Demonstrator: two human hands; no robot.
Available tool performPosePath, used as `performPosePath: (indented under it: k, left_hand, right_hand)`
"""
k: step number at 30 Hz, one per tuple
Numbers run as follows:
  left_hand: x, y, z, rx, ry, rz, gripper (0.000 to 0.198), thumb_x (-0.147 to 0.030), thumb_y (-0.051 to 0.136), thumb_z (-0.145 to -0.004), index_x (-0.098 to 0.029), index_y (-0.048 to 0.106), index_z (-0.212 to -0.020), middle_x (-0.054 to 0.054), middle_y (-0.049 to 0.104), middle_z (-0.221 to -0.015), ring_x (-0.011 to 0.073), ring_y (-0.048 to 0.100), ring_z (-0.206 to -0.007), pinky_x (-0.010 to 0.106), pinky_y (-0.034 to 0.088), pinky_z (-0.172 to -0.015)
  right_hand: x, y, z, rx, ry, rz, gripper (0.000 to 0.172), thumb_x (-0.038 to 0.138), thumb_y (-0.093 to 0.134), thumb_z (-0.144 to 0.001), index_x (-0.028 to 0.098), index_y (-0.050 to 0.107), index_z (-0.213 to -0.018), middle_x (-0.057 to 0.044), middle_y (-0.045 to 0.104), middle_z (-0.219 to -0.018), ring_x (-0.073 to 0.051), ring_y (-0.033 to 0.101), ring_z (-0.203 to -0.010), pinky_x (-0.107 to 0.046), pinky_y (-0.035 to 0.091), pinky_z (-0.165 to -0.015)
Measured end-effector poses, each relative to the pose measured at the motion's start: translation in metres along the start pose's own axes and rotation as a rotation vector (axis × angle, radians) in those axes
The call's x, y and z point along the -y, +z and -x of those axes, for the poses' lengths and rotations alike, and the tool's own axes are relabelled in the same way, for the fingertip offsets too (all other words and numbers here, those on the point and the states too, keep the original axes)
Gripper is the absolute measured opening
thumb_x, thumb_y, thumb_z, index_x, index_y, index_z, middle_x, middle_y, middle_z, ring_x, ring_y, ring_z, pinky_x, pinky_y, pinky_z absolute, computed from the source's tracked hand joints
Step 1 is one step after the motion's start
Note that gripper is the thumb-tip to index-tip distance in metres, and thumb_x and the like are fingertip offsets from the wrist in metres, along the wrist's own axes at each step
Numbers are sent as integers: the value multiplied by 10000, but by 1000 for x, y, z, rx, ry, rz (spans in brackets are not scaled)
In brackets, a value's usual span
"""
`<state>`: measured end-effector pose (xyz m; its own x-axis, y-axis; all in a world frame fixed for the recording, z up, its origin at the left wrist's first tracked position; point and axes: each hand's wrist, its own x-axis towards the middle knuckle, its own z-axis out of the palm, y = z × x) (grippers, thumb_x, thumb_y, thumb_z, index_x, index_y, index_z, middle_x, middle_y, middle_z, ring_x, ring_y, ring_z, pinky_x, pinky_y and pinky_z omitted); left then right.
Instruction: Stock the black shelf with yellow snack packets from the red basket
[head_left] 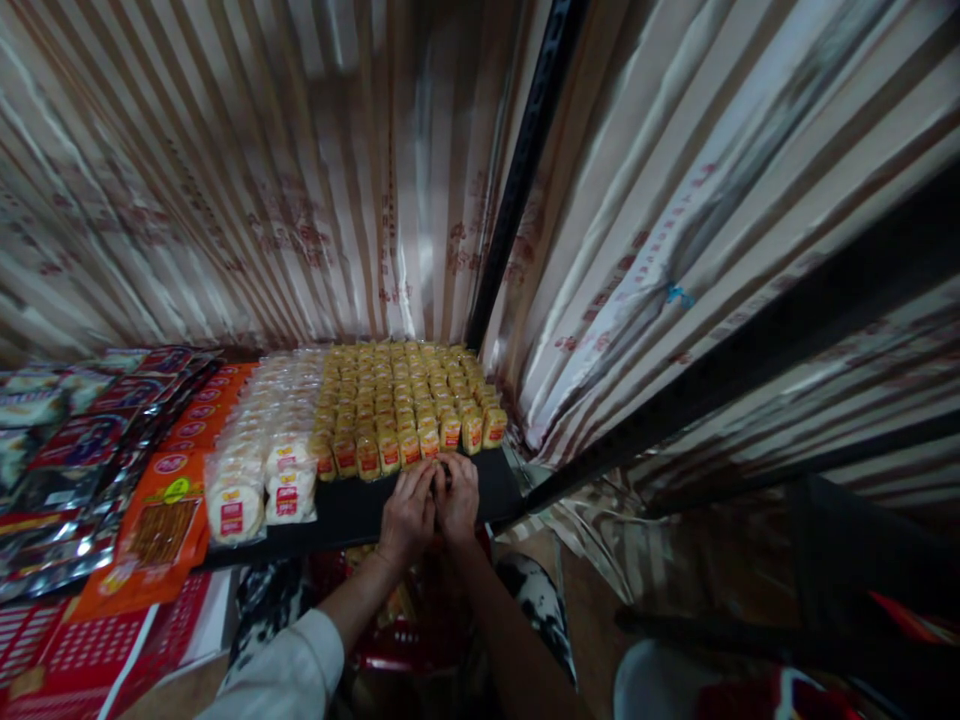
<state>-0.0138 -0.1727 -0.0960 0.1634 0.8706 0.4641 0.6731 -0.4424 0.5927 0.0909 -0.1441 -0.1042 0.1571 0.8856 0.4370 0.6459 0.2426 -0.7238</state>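
Small yellow wrapped snack packs (409,400) with red labels stand in tight rows on a black shelf (349,512). At the front edge of these rows, my left hand (409,515) and my right hand (457,500) are side by side, nearly touching. The fingers of both are curled inward, and whatever lies between them is hidden. Below my forearms sits a red container (412,655), with some yellow packs (397,605) partly visible inside.
To the left are white round packs (236,505), orange snack bags (161,510) and dark bags (79,440). A red basket (45,650) stands at lower left. Black metal posts (517,190) and striped plastic sheeting (337,180) enclose the shelf.
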Motion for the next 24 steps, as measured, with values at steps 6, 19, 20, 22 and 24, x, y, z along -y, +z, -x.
performPosePath:
  k: [6, 19, 20, 22, 24]
  left_hand:
    - [12, -1, -6, -66, 48, -219, 473, -83, 380, -796, -165, 521, -1239, 111, 538, -1280, 251, 452, -1204, 460, 401, -1010]
    - [21, 6, -4, -88, 101, -203, 483, -83, 329, -832, -104, 416, -1307, 160, 506, -1286, 265, 381, -1267, 513, 388, -1017]
    - [20, 5, -4, -85, 101, -195, 483, -80, 329, -828, -101, 424, -1301, 162, 505, -1286, 265, 378, -1269, 511, 383, -1021]
    - [19, 2, -5, -66, 86, -180, 483, -72, 337, -812, -99, 450, -1281, 161, 506, -1284, 260, 372, -1271, 497, 373, -1033]
    - [15, -2, -5, -34, 68, -170, 479, -65, 353, -791, -102, 484, -1250, 153, 506, -1281, 257, 371, -1267, 482, 364, -1044]
  right_hand:
    - [2, 2, 1, 33, 30, -1, 313, 257, 343, -894, 191, 630, -1001, -95, 604, -981, -188, 557, -928, -332, 454, -843]
    - [-3, 8, 3, 60, 17, 13, 357, 195, 330, -868, 194, 617, -1080, -93, 608, -1006, -184, 554, -976, -321, 455, -864]
    - [-3, 8, 3, 54, 9, 18, 356, 191, 329, -866, 192, 614, -1080, -93, 602, -1003, -184, 550, -975, -322, 453, -866]
    - [-1, 6, 2, 34, -7, 23, 353, 186, 323, -864, 181, 609, -1069, -99, 592, -997, -189, 539, -983, -332, 444, -880]
    - [3, 4, 0, 18, -23, 10, 342, 176, 316, -861, 166, 609, -1037, -107, 589, -984, -194, 533, -985, -343, 438, -888]
